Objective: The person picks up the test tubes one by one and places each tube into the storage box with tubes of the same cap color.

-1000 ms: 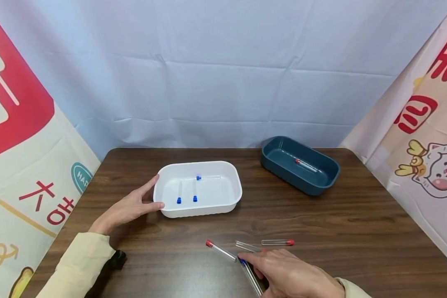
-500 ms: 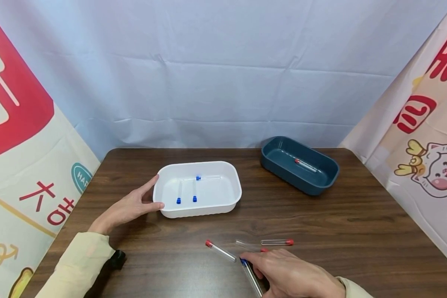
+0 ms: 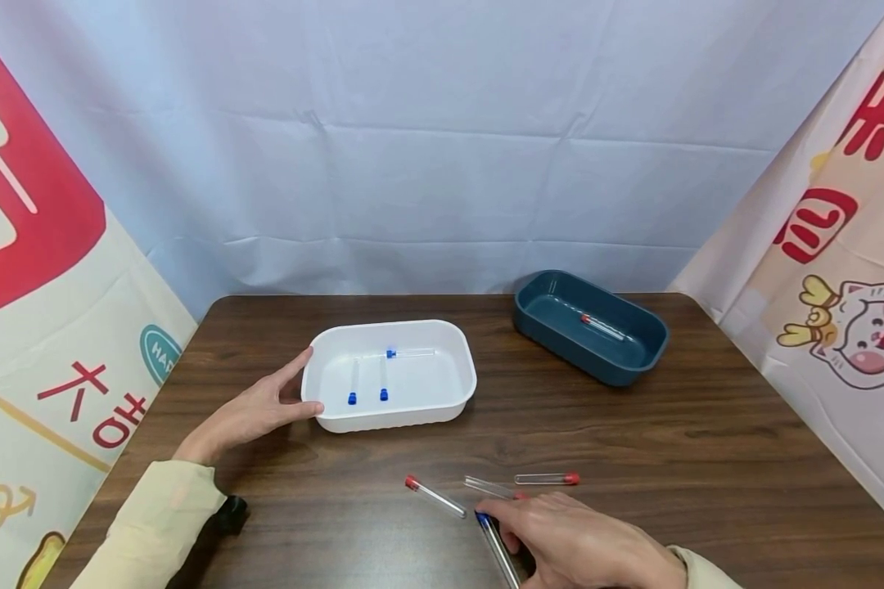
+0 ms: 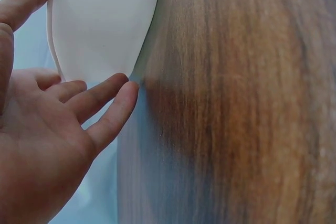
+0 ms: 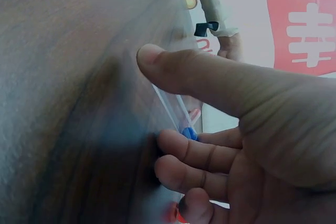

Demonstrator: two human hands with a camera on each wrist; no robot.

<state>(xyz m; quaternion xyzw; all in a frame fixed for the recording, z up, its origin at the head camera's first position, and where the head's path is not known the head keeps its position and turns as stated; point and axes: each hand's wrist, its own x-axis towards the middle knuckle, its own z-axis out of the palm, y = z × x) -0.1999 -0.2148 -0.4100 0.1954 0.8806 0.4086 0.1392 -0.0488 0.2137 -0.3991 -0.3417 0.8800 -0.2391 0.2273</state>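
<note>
a hand could pass between the white tray [image 3: 394, 421] and the dark blue tray [image 3: 567, 348]; three red-capped tubes [image 3: 545, 479] lie ahead of the right hand [image 3: 585, 540], and the left hand [image 3: 254, 409] blocks the white tray's left end.

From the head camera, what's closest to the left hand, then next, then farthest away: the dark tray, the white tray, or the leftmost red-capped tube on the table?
1. White tray: touching the left hand, just to its right.
2. Red-capped tube: right of the hand, closer to the person.
3. Dark tray: far over on the right, toward the back.
</note>
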